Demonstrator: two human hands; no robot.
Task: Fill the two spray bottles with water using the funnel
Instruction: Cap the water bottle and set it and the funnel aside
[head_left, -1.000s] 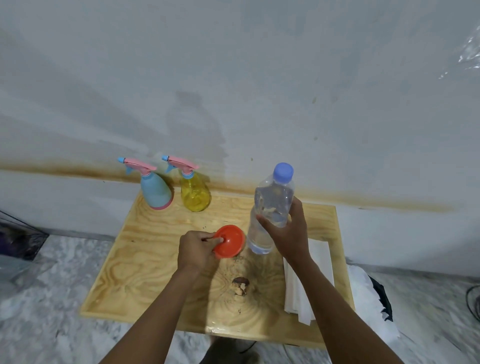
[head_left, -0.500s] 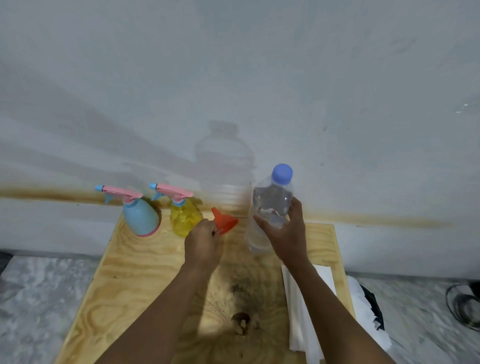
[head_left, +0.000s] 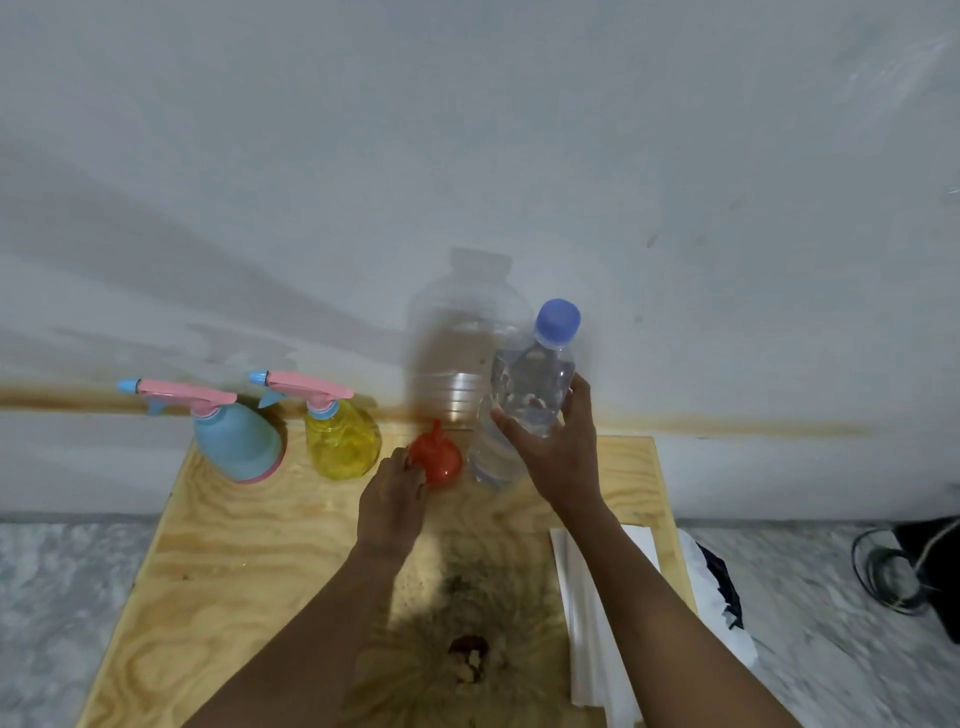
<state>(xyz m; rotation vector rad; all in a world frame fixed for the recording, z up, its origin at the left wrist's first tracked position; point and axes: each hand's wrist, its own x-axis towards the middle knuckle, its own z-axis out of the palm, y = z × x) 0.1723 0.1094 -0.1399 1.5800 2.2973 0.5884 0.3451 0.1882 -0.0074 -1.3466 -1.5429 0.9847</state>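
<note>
Water bottle (head_left: 524, 405) base behind funnel (head_left: 436, 460)

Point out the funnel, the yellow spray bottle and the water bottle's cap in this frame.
funnel (head_left: 439, 457): head view, on its orange cone, beside the left hand's fingertips.
yellow spray bottle (head_left: 343, 447): head view, on its translucent yellow body.
water bottle's cap (head_left: 557, 320): head view, on the blue screw cap.

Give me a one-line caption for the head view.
Left hand at funnel, right hand holding capped water bottle; both sprayers closed.
</note>
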